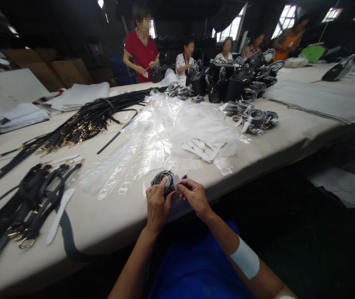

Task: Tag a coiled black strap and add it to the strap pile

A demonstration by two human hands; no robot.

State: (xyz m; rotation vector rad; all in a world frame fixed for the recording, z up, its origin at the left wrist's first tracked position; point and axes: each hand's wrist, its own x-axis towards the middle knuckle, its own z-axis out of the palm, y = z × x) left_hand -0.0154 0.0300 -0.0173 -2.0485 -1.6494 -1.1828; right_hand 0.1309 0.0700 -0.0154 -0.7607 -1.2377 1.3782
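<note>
Far left on the desk [108,224]: a heap of black straps with gold buckles [15,211], a white serrated strip [59,214] lying just beside it. Behind, a long bundle of black straps [80,122] runs diagonally toward the far side. Centre: a spread of clear plastic sleeves [152,141], loosely overlapping, with small white tags [199,148] on top. At the near edge, your left hand [157,205] is closed on the coiled black strap [162,179], thumb pressed over the top of it, the coil resting right at the edge of the desk. Your right hand [194,195] pinches a small white slip [176,182] against the coil's right side; whether the slip is stuck on yet, you cannot tell from here. Right of that: a pile of wrapped coils [256,118], then black handbags [227,83] and co-workers [141,52] at the far end. Risks as I judge them: the coil sits close to the desk edge, so a loosened left thumb could let it spring open or drop off. The slip is small; a shifted pinch could set it crooked. The slick sleeves nearby could slide if your wrist brushes them.
</note>
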